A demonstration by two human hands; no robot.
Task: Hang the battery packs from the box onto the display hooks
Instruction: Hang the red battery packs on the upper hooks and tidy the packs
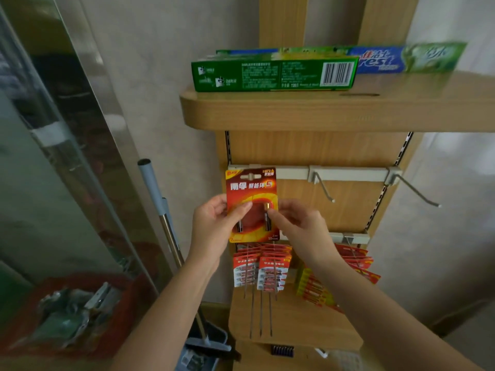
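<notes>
Battery pack [251, 202], red and upright, sits in front of the white hook rail [345, 174], its top slot at rail height. Left hand [214, 223] and right hand [300, 223] pinch its side edges with curled fingers. More packs [261, 271] hang below.

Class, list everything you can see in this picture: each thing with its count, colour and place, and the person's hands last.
battery pack: one, red, held at left end of upper rail
empty hooks: two, grey, upper rail
toothpaste boxes: two, green and blue-green, top shelf
hanging battery packs: several bunches, red, white, yellow, on lower hooks
handle: one, grey, left of display
basket: one, red, lower left
left hand: one, grips pack's left edge
right hand: one, pinches pack's right side
</notes>
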